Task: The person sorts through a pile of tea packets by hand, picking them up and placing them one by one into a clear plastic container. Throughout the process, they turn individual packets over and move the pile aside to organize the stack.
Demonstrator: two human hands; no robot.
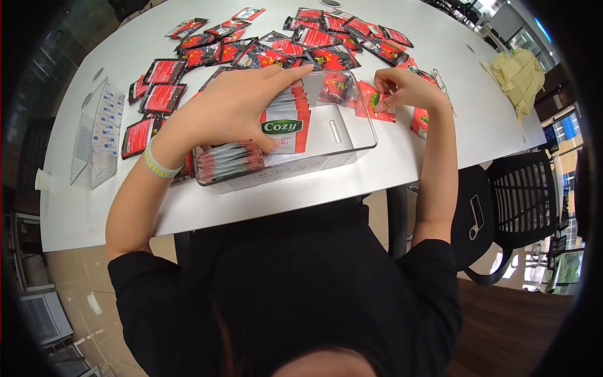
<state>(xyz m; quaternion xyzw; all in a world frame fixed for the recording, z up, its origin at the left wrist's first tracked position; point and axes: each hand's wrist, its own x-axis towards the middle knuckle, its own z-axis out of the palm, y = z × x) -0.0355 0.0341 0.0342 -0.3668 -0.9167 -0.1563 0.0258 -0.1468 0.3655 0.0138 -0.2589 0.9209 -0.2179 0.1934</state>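
Observation:
A clear plastic bin (pixel 357 149) stands near the table's front edge, with a row of red-and-white Cozy sachets (pixel 286 127) upright inside. More sachets (pixel 229 161) are stacked at its near left corner. My left hand (pixel 235 100) spans the bin's left part with fingers stretched out and thumb apart, the thumb touching the sachets; its underside is hidden. Right of the bin, my right hand (pixel 402 89) has its fingers closed on a red sachet (pixel 375 103) with a green label. Another red sachet (pixel 419 122) lies beside my right forearm.
Many black-and-red packets (pixel 270 55) spread over the back of the white table (pixel 69 217). A second clear bin (pixel 99 141) with blue-and-white tape strips lies at the left. A pale yellow bag (pixel 516 75) is at the far right. A black chair (pixel 521 195) stands beyond the right edge.

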